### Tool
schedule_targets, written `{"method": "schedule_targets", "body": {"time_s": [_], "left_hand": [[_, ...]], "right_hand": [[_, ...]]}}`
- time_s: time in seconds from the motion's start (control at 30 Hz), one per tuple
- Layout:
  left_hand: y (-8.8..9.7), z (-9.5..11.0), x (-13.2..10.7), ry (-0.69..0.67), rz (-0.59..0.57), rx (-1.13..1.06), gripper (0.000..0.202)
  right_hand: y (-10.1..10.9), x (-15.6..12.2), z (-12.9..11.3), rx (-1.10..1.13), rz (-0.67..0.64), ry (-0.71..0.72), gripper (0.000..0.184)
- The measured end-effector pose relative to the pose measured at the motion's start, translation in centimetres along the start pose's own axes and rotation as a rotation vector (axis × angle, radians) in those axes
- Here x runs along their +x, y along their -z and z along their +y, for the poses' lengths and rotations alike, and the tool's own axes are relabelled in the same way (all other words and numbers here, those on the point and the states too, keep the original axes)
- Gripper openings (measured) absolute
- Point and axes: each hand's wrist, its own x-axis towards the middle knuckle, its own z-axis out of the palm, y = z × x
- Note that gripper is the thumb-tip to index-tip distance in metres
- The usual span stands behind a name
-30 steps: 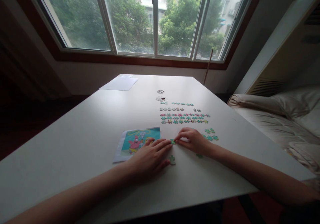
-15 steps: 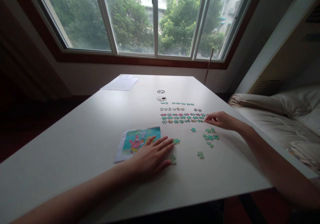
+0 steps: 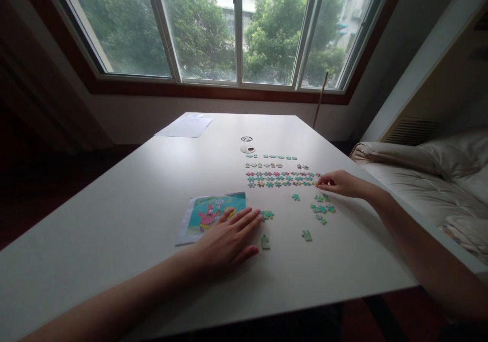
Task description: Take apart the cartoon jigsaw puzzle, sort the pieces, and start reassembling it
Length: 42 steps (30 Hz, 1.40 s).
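My left hand lies flat on the white table, fingers spread, its tips just short of two joined teal puzzle pieces; a single piece lies by my thumb. Under the hand's far edge sits a cartoon reference picture. My right hand reaches to the right end of the rows of sorted puzzle pieces, fingers pinched together at a piece there. Loose teal pieces lie just below that hand, and another piece rests nearer me.
A sheet of paper lies at the table's far left. Two small round lids sit beyond the piece rows. A sofa with a cushion stands to the right. A window spans the back wall.
My right hand left the joined pieces near my left fingertips and moved away to the right end of the piece rows. My left hand stayed flat.
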Motion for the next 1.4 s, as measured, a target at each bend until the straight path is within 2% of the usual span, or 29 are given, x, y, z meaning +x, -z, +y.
{"method": "schedule_targets", "body": {"time_s": [0.3, 0.5, 0.93, 1.23, 1.4], "left_hand": [[-0.2, -0.3, 0.1, -0.007, -0.012, -0.015, 0.055], [-0.3, -0.3, 0.1, -0.008, -0.027, -0.012, 0.057], [-0.3, -0.2, 0.1, -0.010, -0.013, 0.007, 0.056], [-0.2, 0.0, 0.1, -0.001, 0.011, 0.032, 0.053], [-0.3, -0.1, 0.1, -0.008, 0.018, 0.029, 0.052]], "right_hand": [[0.0, -0.1, -1.4, 0.028, -0.021, 0.025, 0.034], [0.3, -0.6, -2.4, 0.122, -0.154, 0.074, 0.035], [0.3, -0.8, -3.1, 0.117, -0.186, 0.071, 0.035], [-0.6, -0.6, -4.0, 0.129, -0.201, 0.098, 0.034], [-0.9, -0.5, -4.6, 0.217, -0.261, 0.183, 0.028]]}}
